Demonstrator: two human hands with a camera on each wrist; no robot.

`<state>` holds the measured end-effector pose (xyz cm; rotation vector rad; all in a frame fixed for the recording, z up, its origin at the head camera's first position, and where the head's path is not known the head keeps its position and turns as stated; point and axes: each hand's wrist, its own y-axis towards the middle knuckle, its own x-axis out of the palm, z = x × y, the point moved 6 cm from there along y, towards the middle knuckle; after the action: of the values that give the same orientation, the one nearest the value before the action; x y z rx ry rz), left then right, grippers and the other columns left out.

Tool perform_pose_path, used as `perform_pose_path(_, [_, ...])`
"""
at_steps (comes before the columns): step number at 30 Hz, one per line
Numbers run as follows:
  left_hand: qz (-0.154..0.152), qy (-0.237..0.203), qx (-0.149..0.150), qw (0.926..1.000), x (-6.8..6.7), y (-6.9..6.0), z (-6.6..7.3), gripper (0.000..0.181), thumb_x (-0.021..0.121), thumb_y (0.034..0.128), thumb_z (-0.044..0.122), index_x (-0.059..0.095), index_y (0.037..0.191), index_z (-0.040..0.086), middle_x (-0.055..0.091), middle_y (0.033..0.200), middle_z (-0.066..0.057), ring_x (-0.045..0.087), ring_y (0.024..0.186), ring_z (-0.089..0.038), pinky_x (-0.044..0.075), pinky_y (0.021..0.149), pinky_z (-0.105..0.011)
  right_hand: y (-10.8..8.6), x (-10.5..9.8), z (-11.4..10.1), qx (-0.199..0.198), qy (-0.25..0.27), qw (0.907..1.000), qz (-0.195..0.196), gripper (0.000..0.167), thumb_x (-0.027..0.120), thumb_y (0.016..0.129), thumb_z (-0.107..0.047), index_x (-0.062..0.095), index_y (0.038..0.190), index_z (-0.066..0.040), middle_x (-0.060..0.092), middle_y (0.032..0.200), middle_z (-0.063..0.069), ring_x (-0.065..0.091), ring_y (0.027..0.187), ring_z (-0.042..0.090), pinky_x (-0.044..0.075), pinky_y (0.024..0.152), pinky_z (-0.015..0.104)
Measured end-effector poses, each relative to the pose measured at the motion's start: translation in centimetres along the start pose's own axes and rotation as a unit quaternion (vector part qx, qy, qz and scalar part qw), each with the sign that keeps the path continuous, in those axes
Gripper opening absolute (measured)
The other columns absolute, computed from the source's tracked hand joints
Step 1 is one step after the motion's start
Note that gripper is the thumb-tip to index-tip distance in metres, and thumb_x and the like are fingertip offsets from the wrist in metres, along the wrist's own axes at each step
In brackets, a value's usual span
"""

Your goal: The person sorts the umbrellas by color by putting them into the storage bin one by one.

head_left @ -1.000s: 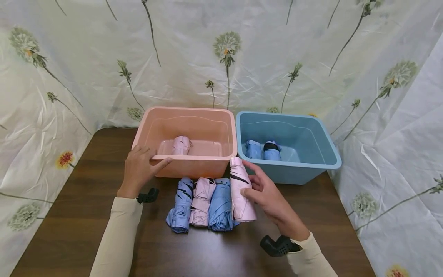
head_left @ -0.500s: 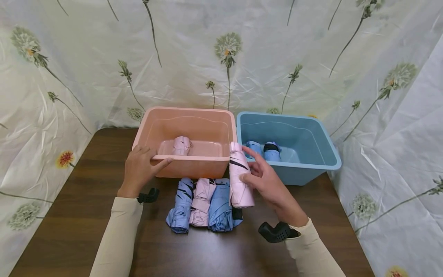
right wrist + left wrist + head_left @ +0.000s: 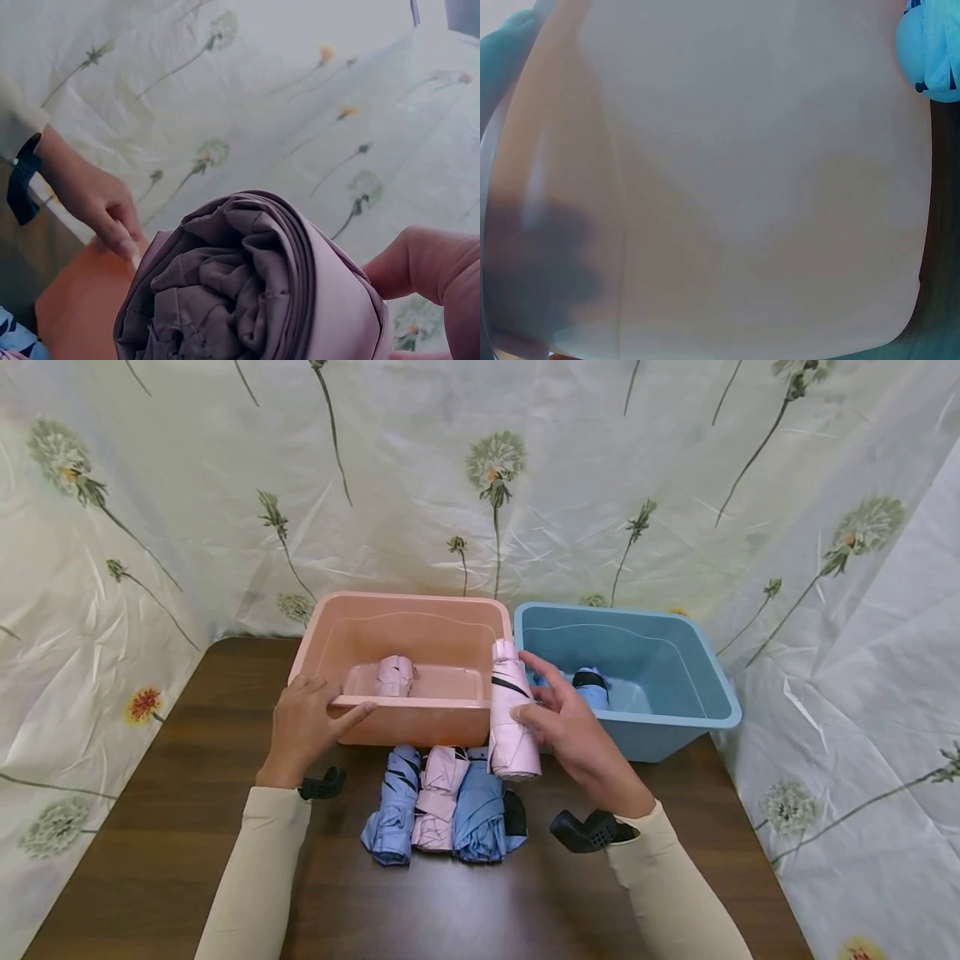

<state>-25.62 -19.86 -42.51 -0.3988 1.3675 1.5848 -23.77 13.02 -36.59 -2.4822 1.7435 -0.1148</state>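
In the head view my right hand [image 3: 581,735] grips a rolled pink folding umbrella [image 3: 513,718] between thumb and fingers. It hangs upright in front of the gap between the two bins; its rolled cloth end [image 3: 232,292] fills the right wrist view. My left hand [image 3: 303,722] holds the front left corner of the pink bin [image 3: 420,703] by its rim. The fingers show dimly through the wall in the left wrist view. A pink umbrella [image 3: 394,677] lies inside that bin. On the table, side by side, lie a blue umbrella [image 3: 393,810], a pink umbrella [image 3: 438,802] and further blue umbrella [image 3: 480,814].
A blue bin [image 3: 667,720] stands against the pink one on the right, with blue umbrellas [image 3: 592,689] inside. Both bins sit at the back of the dark wooden table [image 3: 172,802]. A flower-printed curtain [image 3: 405,485] surrounds the table's back and sides.
My right hand has lifted the pink umbrella up and slightly left, away from the row, uncovering a black-banded blue piece. The left hand has stayed on the pink bin.
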Motion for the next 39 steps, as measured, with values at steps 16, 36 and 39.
perform_pose_path(16, [0.006, -0.002, 0.000, 1.0000, 0.0, 0.0, -0.1, 0.052, 0.075, 0.0729, 0.055, 0.047, 0.064, 0.013, 0.044, 0.061, -0.004, 0.042, 0.068, -0.024, 0.035, 0.064, -0.042, 2.8, 0.7, -2.2, -0.036, 0.031, 0.9989, 0.006, 0.068, 0.057, 0.091, -0.009, 0.029, 0.150, -0.031, 0.045, 0.132, 0.018, 0.050, 0.115, 0.033, 0.050, 0.082, 0.044])
perform_pose_path(36, [0.016, -0.005, 0.013, 0.9998, 0.0, 0.1, 0.0, 0.053, 0.076, 0.0726, 0.055, 0.047, 0.064, 0.011, 0.044, 0.061, -0.003, 0.043, 0.067, -0.024, 0.033, 0.061, -0.040, 6.1, 1.2, -2.2, -0.005, 0.045, 0.9985, 0.031, 0.069, 0.062, 0.090, -0.012, 0.033, 0.149, -0.033, 0.042, 0.135, 0.016, 0.047, 0.120, 0.033, 0.044, 0.092, 0.052])
perform_pose_path(39, [0.016, -0.003, 0.011, 0.9998, 0.0, 0.0, 0.0, 0.053, 0.076, 0.0724, 0.055, 0.047, 0.064, 0.012, 0.043, 0.061, -0.003, 0.042, 0.066, -0.024, 0.033, 0.061, -0.039, 6.9, 1.5, -2.2, 0.000, 0.045, 0.9987, 0.025, 0.069, 0.063, 0.090, -0.014, 0.033, 0.148, -0.034, 0.043, 0.136, 0.015, 0.047, 0.120, 0.033, 0.046, 0.091, 0.050])
